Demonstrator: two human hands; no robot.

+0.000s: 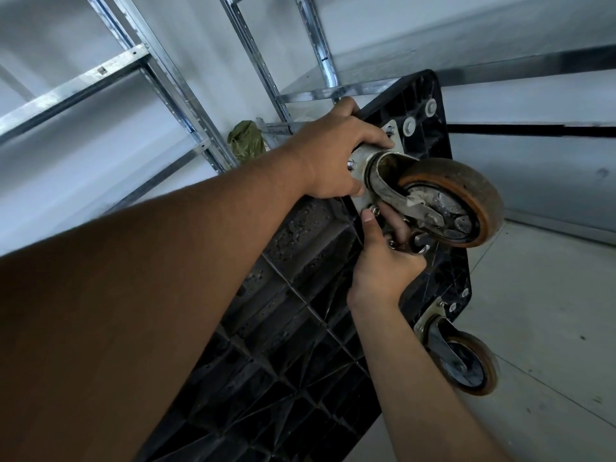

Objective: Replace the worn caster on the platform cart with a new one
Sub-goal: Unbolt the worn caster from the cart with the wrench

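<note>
The black platform cart (293, 328) stands on edge, its ribbed underside facing me. A worn caster (446, 201) with an orange-brown wheel sticks out from its grey mounting plate (396, 141) near the cart's top corner. My left hand (333, 151) grips the plate's left side, fingers curled round the cart's edge and over the plate. My right hand (383, 258) sits below the caster. Its thumb presses by a bolt on the plate's lower corner, and its fingers pinch small metal hardware (413, 246). A second caster (466, 361) is mounted lower on the cart.
Galvanised metal shelving (173, 78) stands behind the cart on the left, with a green bag (245, 140) on a shelf. A pale wall is behind, and grey concrete floor (550, 328) lies to the right.
</note>
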